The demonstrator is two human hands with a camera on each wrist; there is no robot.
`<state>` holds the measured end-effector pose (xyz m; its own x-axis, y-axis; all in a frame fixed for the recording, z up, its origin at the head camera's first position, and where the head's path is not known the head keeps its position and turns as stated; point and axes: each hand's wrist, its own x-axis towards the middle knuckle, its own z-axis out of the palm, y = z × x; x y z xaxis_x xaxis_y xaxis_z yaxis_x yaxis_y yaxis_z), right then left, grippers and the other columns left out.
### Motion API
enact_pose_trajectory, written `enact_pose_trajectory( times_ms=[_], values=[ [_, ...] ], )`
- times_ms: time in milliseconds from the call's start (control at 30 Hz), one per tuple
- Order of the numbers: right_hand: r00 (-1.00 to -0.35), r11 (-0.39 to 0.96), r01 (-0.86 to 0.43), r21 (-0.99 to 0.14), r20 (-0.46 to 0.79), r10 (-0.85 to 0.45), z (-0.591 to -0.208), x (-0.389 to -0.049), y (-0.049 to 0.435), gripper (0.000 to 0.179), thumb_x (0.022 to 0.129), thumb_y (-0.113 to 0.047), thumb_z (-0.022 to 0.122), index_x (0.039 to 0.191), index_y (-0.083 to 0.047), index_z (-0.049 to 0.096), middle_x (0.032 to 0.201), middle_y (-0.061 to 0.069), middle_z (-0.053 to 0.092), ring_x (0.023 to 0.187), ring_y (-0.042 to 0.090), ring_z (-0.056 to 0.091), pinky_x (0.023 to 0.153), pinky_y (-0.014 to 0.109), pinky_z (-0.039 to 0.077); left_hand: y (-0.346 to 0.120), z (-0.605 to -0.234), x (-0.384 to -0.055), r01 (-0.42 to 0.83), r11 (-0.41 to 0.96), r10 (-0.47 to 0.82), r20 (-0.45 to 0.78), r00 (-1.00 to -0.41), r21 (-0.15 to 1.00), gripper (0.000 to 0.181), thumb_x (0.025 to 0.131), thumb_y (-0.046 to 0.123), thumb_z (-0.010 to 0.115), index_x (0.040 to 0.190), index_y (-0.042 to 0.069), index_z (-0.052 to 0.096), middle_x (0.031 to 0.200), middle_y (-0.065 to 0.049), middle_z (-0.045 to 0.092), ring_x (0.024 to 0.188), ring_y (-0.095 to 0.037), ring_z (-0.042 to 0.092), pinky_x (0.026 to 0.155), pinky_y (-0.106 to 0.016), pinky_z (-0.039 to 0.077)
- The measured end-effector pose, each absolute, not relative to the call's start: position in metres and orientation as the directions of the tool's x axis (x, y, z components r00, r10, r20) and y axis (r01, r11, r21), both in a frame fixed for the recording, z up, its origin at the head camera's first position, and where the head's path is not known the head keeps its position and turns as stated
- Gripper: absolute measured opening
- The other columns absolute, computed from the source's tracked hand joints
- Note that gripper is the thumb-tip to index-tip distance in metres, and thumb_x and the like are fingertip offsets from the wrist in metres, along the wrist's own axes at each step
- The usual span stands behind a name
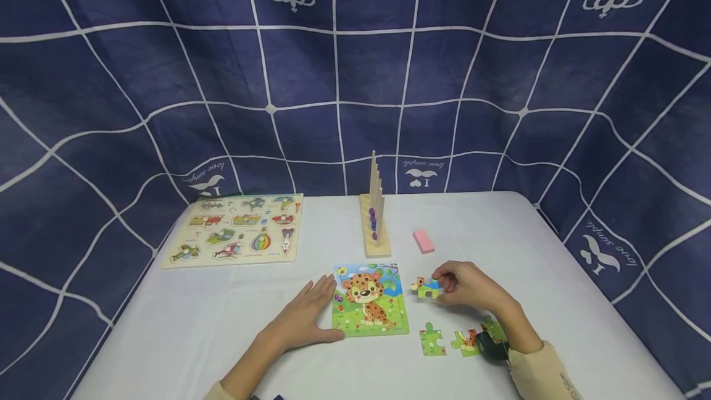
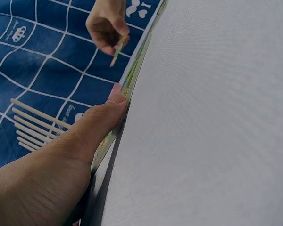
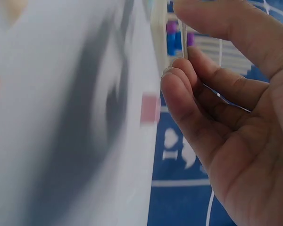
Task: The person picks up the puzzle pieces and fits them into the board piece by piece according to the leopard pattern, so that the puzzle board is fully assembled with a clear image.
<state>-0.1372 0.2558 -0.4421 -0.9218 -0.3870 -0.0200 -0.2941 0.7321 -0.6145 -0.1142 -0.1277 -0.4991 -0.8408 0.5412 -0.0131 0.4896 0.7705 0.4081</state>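
A leopard-cub picture puzzle [image 1: 372,301] lies flat on the white table. My left hand [image 1: 305,316] rests along its left side with fingers stretched out, the thumb at the lower left corner; in the left wrist view that thumb [image 2: 96,122] touches the puzzle's edge. Right of the puzzle, my right hand [image 1: 472,286] pinches a jigsaw piece [image 1: 426,287] with green, blue and orange print, held above the table. In the right wrist view, the piece [image 3: 184,40] shows edge-on between thumb and fingers. Nearer me lie a green puzzle piece [image 1: 432,341] and a spotted puzzle piece [image 1: 468,342].
Another green puzzle piece [image 1: 493,328] lies partly under my right wrist, by its dark wrist camera [image 1: 492,347]. Beyond the puzzle stand a wooden peg stand [image 1: 378,250] with purple and blue beads and a pink block [image 1: 423,241]. A vehicle peg board [image 1: 239,233] lies back left.
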Motion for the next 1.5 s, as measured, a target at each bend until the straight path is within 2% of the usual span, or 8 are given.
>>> enact_pose_trajectory(
  times_ms=[533,867,1267,1500],
  values=[
    [-0.853,0.665,-0.373,-0.647,-0.044,-0.521,-0.449,-0.153,0.191,0.038,0.068,-0.008,0.084,0.101,-0.001,0.068,0.081,-0.001,0.062,0.069,0.007,0.055,0.061,0.019,0.051,-0.127,-0.500,-0.114,0.485,0.775,0.538,-0.020,-0.843,0.405,0.111,0.074,0.078,0.059,0.152,0.004,0.029,0.162,-0.010,0.023,0.150,-0.027,0.023,0.124,-0.046,0.018],
    [-0.856,0.707,-0.346,-0.616,-0.100,-0.506,-0.451,-0.153,0.178,0.040,0.070,-0.006,0.083,0.106,0.001,0.068,0.085,0.000,0.064,0.068,0.007,0.054,0.057,0.020,0.049,-0.127,-0.500,-0.114,0.489,0.773,0.540,-0.013,-0.842,0.404,0.111,0.075,0.077,0.059,0.151,0.003,0.031,0.161,-0.011,0.024,0.150,-0.027,0.023,0.124,-0.047,0.018],
    [-0.864,0.730,-0.319,-0.604,-0.131,-0.485,-0.452,-0.153,0.174,0.045,0.068,-0.009,0.086,0.108,0.000,0.067,0.082,0.000,0.061,0.069,0.008,0.053,0.059,0.019,0.047,-0.126,-0.498,-0.115,0.488,0.773,0.541,-0.020,-0.841,0.407,0.111,0.074,0.077,0.059,0.152,0.004,0.030,0.162,-0.010,0.023,0.150,-0.027,0.023,0.124,-0.047,0.018],
    [-0.833,0.693,-0.413,-0.591,-0.064,-0.550,-0.455,-0.154,0.172,0.031,0.075,-0.010,0.080,0.103,-0.004,0.070,0.086,0.000,0.064,0.070,0.004,0.053,0.060,0.018,0.049,-0.127,-0.498,-0.115,0.485,0.771,0.541,-0.023,-0.841,0.412,0.111,0.075,0.077,0.059,0.152,0.003,0.030,0.162,-0.011,0.023,0.150,-0.028,0.023,0.124,-0.047,0.018]
  ],
)
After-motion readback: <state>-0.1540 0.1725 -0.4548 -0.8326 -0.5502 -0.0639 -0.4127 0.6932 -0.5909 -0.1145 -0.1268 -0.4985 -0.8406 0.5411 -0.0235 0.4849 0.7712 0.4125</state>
